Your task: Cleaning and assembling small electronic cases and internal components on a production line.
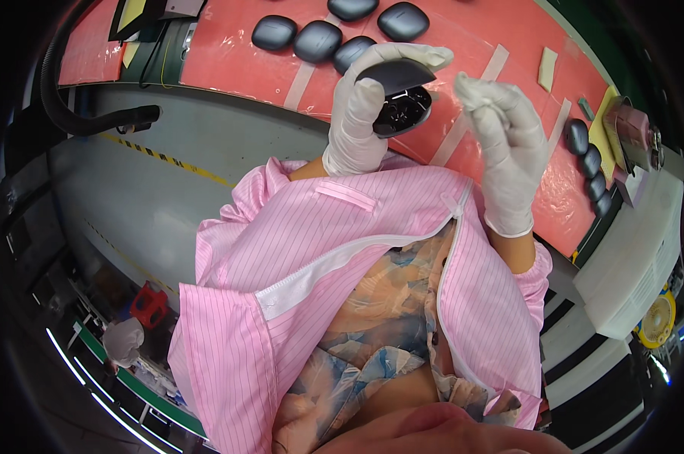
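My left hand (pixel 361 113), in a white glove, grips an open dark earbud case (pixel 402 102) with its lid flipped up. The case is held above the pink work mat (pixel 236 53). My right hand (pixel 508 144), also gloved, pinches a small white wipe (pixel 474 91) just to the right of the case, close to it but apart. Both forearms come out of pink striped sleeves.
Several closed dark cases (pixel 318 39) lie on the mat behind my hands. A row of more dark cases (pixel 590 163) runs along the right edge. A black hose (pixel 92 119) curves at the left. A white box (pixel 633 257) stands at the right.
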Tool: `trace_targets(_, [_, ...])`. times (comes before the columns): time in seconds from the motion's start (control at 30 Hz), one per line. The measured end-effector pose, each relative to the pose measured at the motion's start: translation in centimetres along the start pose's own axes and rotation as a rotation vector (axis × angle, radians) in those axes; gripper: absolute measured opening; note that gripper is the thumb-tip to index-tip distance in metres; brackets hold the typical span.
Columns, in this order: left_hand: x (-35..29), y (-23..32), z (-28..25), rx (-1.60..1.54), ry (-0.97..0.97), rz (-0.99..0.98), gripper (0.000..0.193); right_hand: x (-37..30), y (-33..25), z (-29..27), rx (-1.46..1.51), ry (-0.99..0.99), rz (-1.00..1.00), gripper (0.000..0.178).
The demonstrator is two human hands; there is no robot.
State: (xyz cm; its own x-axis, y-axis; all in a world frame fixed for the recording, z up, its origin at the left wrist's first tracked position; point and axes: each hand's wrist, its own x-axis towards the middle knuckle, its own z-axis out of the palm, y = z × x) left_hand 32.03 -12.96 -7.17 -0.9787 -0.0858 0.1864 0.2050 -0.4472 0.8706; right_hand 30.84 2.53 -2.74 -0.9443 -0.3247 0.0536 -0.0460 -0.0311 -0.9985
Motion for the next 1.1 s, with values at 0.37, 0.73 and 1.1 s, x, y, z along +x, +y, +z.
trace_targets(0.37, [0.0,-0.1,0.1,-0.008,-0.001,-0.037,0.092,-1.1,0.5,-0.5,-0.398,0.043,-0.269,0.024])
trace_targets(0.73, [-0.6,-1.2,1.2,-0.262,0.027,-0.118,0.072,-0.9,0.0,2.9,-0.686,-0.119,-0.400,0.022])
trace_targets(1.1, [0.4,-0.8,0.5,-0.157,-0.093,-0.121,0.080,-2.4,0.7,0.0,-0.189,0.145,-0.152,0.019])
